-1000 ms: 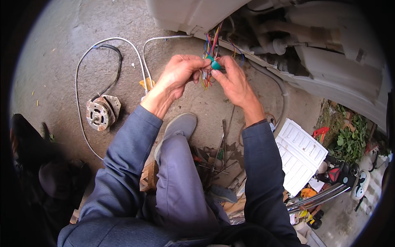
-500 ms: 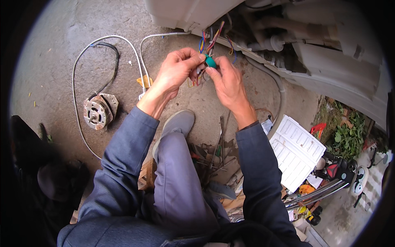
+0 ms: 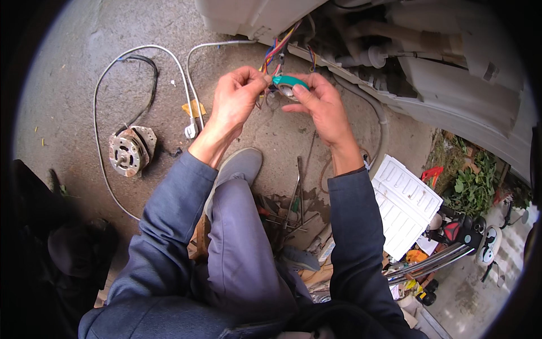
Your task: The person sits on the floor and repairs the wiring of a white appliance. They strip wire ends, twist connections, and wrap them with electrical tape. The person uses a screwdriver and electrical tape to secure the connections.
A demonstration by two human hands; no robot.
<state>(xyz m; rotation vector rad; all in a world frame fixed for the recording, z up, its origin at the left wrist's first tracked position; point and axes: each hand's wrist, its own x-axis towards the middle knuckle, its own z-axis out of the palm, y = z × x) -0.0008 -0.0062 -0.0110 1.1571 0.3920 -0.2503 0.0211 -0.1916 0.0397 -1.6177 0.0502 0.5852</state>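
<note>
A roll of green electrical tape is held by my right hand, thumb on its near side and fingers behind. Facing it, my left hand is closed in a pinch on a bundle of coloured wires. The wires hang from the underside of a white appliance housing. A short stretch of tape runs from the roll toward my left fingertips. Just what sits between those fingertips is partly hidden.
A rusty motor and a looped grey cable with a white plug lie on the ground at left. A white partitioned tray is at right, near tools and clutter. A grey hose runs below the housing.
The tape roll has turned so its ring opening shows, and my right hand has moved slightly right with it. My left hand stays close to the wires.
</note>
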